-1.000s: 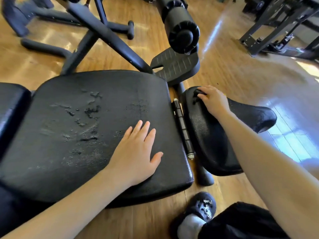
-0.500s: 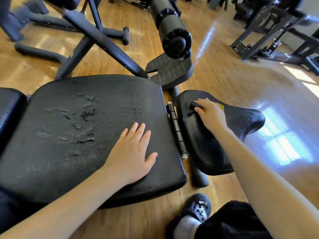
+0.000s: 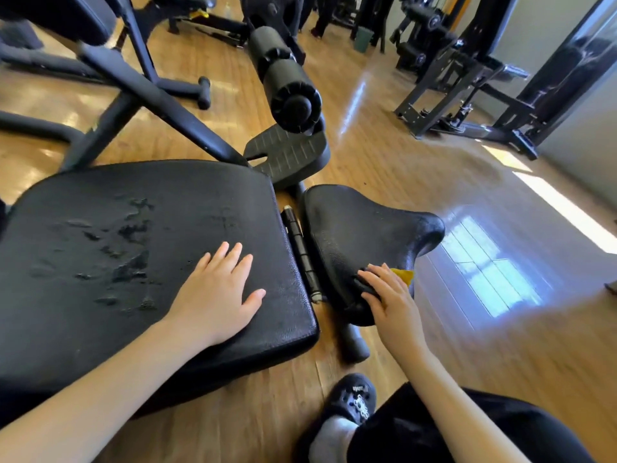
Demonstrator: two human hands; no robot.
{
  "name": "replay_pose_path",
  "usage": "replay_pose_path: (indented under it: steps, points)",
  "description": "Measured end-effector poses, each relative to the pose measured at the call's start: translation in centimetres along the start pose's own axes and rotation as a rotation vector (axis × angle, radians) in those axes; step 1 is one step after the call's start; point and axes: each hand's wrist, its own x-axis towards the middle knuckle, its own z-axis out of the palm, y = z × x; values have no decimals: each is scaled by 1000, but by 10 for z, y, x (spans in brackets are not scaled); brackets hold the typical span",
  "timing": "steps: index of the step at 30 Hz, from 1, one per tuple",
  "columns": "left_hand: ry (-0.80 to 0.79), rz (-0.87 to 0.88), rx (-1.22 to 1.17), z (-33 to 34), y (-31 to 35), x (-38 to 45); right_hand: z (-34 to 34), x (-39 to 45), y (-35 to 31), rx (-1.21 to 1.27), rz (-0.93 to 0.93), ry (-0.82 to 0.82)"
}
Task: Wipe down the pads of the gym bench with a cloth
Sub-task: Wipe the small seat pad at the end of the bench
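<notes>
A wide black bench pad with worn, cracked patches fills the left of the head view. My left hand lies flat on its near right part, fingers straight. To the right, past a hinge, sits a smaller saddle-shaped black seat pad. My right hand presses a cloth against that pad's near edge; the cloth shows a dark part under my fingers and a yellow corner beyond them.
A black foam roller and a ribbed footplate stand just beyond the pads. Bench frame tubes cross the wooden floor at back left. Other gym machines stand at back right. My slippered foot is below the seat pad.
My right hand has slid with the cloth from the far left part of the seat pad to its near edge. My left hand stays flat on the wide pad.
</notes>
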Motion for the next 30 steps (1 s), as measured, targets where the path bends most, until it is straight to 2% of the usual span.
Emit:
replay_pose_path:
  steps: [5,10,21,25,30]
  points:
    - [9,-6,4,1,1,1,3,20,0,-50,-50,-38]
    - [6,2,26,1,1,1,9,77,2,-124,-87,-103]
    - [40,14,10,6,-3,4,26,203,12,-152,34,-80]
    - [45,36,14,9,-7,5,28,214,14,-198,79,-82]
    - [58,38,-16,9,-5,4,21,183,11,-145,57,-51]
